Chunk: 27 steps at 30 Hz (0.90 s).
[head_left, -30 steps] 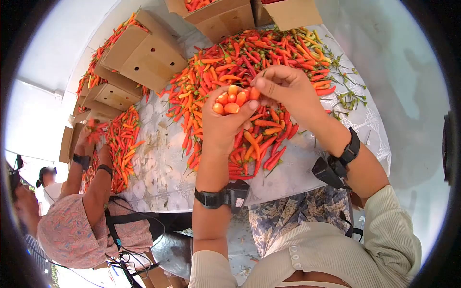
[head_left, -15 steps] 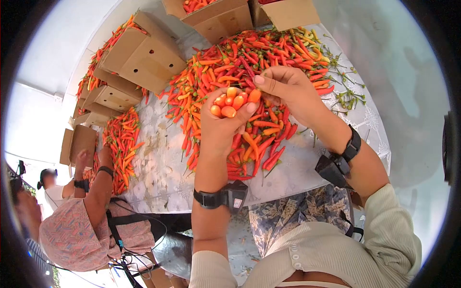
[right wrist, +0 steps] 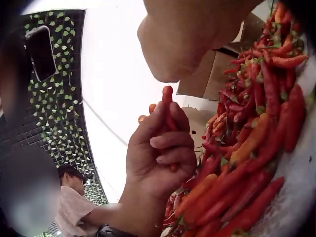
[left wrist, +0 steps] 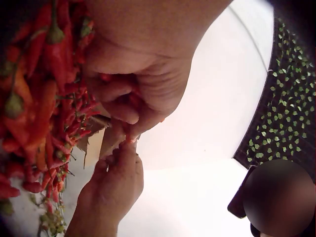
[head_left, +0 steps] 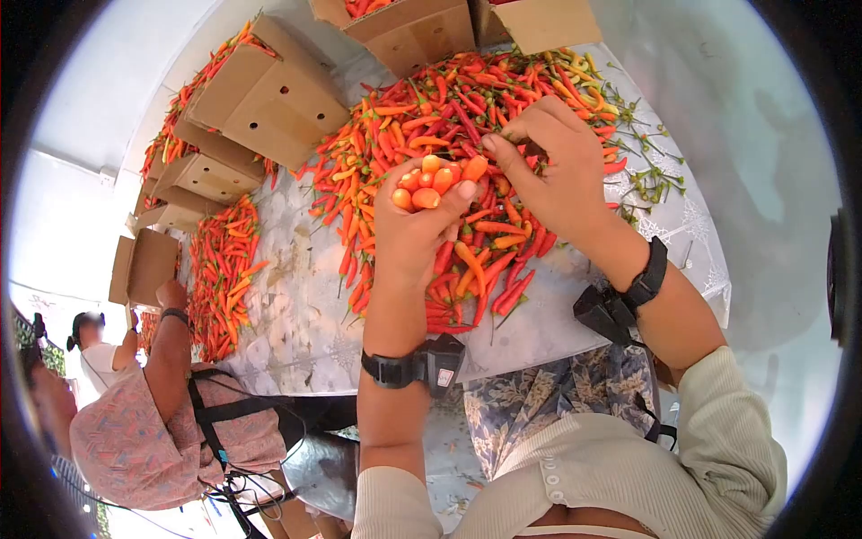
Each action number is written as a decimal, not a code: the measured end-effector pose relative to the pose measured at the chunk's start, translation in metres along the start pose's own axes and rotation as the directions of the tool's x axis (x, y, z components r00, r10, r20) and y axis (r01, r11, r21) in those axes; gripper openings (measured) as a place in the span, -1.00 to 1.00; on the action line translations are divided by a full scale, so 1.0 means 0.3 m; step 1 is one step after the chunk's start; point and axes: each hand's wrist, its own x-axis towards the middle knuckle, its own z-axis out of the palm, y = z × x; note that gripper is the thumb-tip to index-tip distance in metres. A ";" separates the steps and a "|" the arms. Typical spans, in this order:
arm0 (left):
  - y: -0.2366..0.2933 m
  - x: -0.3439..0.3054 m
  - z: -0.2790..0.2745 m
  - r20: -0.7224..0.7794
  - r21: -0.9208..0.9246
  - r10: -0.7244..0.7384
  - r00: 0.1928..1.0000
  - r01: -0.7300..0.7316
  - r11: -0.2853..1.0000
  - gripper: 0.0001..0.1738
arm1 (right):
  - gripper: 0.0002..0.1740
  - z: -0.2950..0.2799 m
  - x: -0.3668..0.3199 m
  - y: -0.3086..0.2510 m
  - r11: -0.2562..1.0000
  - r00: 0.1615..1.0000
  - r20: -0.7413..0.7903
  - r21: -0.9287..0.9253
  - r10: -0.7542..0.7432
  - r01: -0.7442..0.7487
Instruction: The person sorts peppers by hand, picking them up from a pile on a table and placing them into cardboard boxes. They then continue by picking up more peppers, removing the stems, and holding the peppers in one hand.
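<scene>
In the head view, my left hand [head_left: 409, 234] grips a bundle of orange-red chilies [head_left: 425, 198], their blunt, stemless ends up and the thumb across them. My right hand [head_left: 566, 171] is just right of the bundle, its thumb and forefinger tips close together; whether they pinch anything is unclear. Curled fingers of my left hand [right wrist: 160, 153] surround the chilies in the right wrist view, one chili [right wrist: 168, 93] sticking up below my right hand [right wrist: 192, 39]. A large heap of chilies [head_left: 485, 242], many with green stems, lies beneath both hands.
Cardboard boxes [head_left: 274, 103] stand at the back and left, some filled with chilies. Loose green stems [head_left: 660, 184] are scattered at the table's right. Another chili pile [head_left: 220, 278] lies left, beside another person [head_left: 135, 431] whose arm reaches over the table.
My right hand has drawn a little up and right from the bundle, while my left hand keeps its grip. The other person's hands have moved from the left pile toward a small box.
</scene>
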 end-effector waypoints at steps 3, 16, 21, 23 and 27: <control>0.008 0.005 -0.015 0.003 -0.072 -0.023 1.000 0.023 0.997 -0.70 | -0.85 0.001 0.011 0.019 0.999 0.997 -0.071 -0.027 0.032 -0.035; -0.008 0.026 -0.078 -0.038 -0.570 -0.103 0.994 0.063 0.820 -0.77 | -0.78 0.012 -0.064 0.019 0.968 0.713 0.696 -0.225 0.081 0.109; -0.004 0.033 -0.094 0.081 -0.663 -0.109 0.991 0.135 0.736 -0.75 | -0.79 0.001 -0.056 0.016 0.967 0.730 0.675 -0.242 0.107 0.082; 0.000 0.030 -0.081 0.038 -0.641 -0.115 0.993 0.112 0.759 -0.74 | -0.80 -0.002 -0.044 0.017 0.975 0.748 0.648 -0.220 0.140 0.009; -0.003 0.029 -0.077 0.026 -0.570 -0.111 0.993 0.106 0.815 -0.73 | -0.79 -0.007 -0.020 0.010 0.974 0.838 0.500 -0.168 0.218 -0.153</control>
